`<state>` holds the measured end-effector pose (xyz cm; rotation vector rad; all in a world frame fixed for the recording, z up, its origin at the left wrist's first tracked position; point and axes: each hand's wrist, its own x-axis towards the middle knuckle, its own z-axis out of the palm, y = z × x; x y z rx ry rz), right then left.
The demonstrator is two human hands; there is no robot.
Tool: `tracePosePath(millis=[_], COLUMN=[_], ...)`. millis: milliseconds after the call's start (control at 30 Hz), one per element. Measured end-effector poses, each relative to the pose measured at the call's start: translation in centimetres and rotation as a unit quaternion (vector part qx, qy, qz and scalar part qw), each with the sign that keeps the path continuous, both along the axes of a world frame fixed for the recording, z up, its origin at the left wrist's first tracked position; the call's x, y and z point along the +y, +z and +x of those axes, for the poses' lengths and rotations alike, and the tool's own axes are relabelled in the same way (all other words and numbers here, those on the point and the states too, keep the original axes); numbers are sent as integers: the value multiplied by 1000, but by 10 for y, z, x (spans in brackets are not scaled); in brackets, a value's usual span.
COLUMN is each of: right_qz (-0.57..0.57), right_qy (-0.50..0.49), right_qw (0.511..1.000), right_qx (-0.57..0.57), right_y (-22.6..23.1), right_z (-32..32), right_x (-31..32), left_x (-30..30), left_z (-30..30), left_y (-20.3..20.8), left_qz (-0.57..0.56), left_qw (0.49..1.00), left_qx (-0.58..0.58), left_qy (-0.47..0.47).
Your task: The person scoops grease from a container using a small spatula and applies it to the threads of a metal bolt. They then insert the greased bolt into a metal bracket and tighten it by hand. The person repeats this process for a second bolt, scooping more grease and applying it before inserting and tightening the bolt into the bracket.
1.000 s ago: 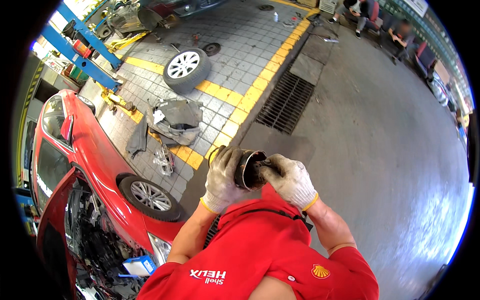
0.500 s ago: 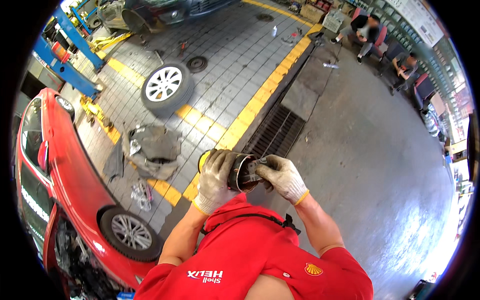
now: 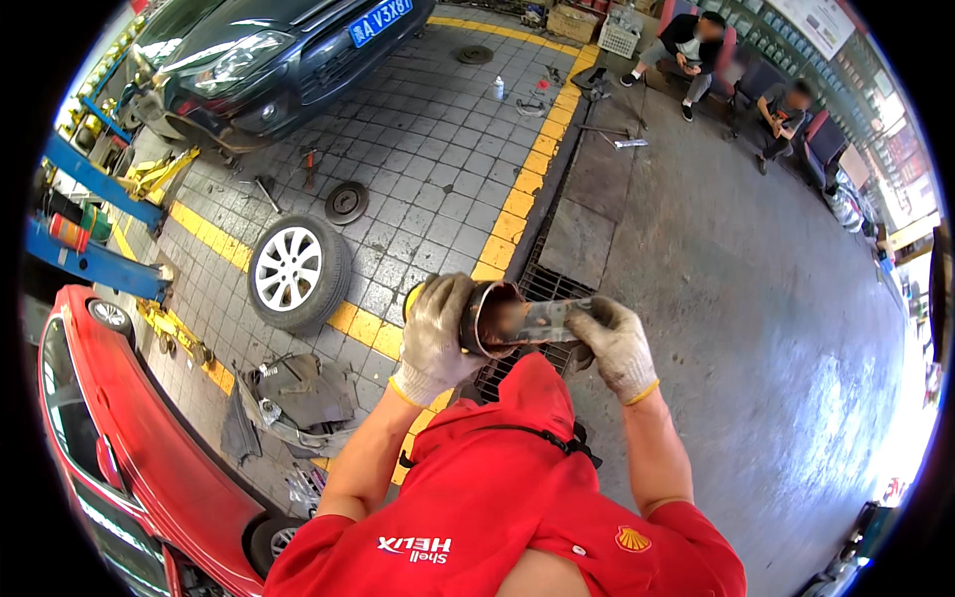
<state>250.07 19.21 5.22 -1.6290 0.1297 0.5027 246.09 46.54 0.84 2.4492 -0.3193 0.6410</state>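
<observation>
In front of my chest, my left hand (image 3: 436, 333), in a dirty whitish knit glove, is wrapped round a cylindrical can (image 3: 476, 323). The can lies tilted, its yellow end to the left and its dark-rimmed mouth to the right; the inside looks reddish brown. My right hand (image 3: 619, 348), gloved the same way, pinches the outer end of a flat, grey-brown stained strip (image 3: 545, 322). The strip's other end reaches into the can's mouth, where its tip is blurred, and I cannot tell what kind of tool it is.
A floor drain grate (image 3: 552, 286) lies below my hands. Left are a loose wheel (image 3: 323, 274), dark removed panels (image 3: 303, 393) and a red car (image 3: 149, 428). A dark car (image 3: 269, 70) stands ahead, near a blue lift post (image 3: 99, 264). Two people sit at far right.
My right hand has moved right, drawing more of the strip out of the can. The view has shifted, so more of the dark car shows.
</observation>
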Motion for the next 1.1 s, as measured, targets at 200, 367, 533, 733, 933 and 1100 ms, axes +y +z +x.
tracePosePath(millis=[200, 367, 533, 733, 933, 1100], right_qz=[23, 57, 114, 194, 230, 251], right_qy=[-76, -92, -106, -124, -184, -262], right_qw=[997, 994, 987, 968, 949, 928], right_qx=[-3, 16, 40, 95, 112, 91], right_y=[-10, -15, -4, -29, -49, -15], right_z=[163, 307, 456, 606, 739, 843], right_x=[-28, -36, -34, 3, 74, 131], left_x=[-15, -25, -18, 33, 103, 171], left_z=[169, 300, 425, 572, 734, 870], left_y=[-25, -32, -19, -54, -67, -34], left_qz=[-82, -134, -283, -314, -336, -320], left_qw=[996, 987, 935, 930, 918, 916], left_qx=[36, 80, 209, 187, 211, 233], left_qy=[12, 31, 46, 36, 21, -59])
